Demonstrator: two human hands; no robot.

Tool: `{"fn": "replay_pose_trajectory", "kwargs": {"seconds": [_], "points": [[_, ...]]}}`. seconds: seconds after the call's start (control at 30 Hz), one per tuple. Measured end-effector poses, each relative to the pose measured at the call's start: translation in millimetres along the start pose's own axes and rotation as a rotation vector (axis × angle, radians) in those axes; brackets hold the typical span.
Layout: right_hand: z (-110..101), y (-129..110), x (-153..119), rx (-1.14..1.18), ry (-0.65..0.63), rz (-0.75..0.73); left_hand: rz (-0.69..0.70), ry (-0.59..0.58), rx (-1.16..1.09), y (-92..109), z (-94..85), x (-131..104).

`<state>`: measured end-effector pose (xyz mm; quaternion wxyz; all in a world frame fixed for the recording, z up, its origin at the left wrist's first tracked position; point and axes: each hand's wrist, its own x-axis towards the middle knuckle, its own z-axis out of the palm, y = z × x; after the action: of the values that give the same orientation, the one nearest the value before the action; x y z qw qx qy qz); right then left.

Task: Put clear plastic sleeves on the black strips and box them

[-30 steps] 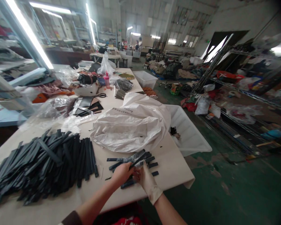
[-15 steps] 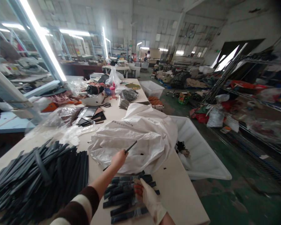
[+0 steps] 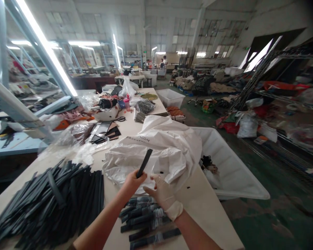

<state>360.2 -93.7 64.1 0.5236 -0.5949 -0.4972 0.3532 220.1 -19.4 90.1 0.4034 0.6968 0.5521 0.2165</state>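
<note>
Head view: your left hand (image 3: pixel 135 181) grips a dark strip (image 3: pixel 145 162) low, likely to keep its length clear, over the white sack (image 3: pixel 173 152); your gloved right hand (image 3: pixel 163 195), fingers parted, is alongside.

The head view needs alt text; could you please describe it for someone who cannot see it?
A bare left hand holds up a dark strip beside an open, gloved right hand. Below, grouped dark strips with shiny wrapping lie on a pale table, with a large heap of strips at left and a crumpled white sack behind.
</note>
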Motion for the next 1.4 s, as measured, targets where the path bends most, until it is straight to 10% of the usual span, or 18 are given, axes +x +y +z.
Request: {"fn": "replay_pose_trajectory", "kwargs": {"seconds": [0.23, 0.47, 0.63, 0.83, 1.03, 1.4], "points": [[45.1, -11.4, -23.8, -0.119, -0.055, 0.067, 0.014, 0.119, -0.245, 23.4, -31.5, -31.3], [53.3, -34.2, -53.0, 0.3, -0.089, 0.385, 0.075, 0.05, -0.254, 27.5, -49.2, -54.4], [56.4, -36.4, -66.6, 0.281, -0.17, 0.294, 0.056, 0.032, -0.335, 22.1, -48.7, -66.4], [45.4, -31.8, -99.6, 0.143, 0.119, 0.251, 0.035, 0.031, -0.48, 8.7, -46.9, -78.0], [54.8, -52.1, -114.2, 0.958, -0.561, 0.792, 0.046, 0.04, -0.413, 10.8, -42.7, -106.3], [74.9, -35.5, -86.6, 1.313, -0.199, 0.737, -0.102, 0.074, -0.612, -1.2, -36.6, -137.9]]}}
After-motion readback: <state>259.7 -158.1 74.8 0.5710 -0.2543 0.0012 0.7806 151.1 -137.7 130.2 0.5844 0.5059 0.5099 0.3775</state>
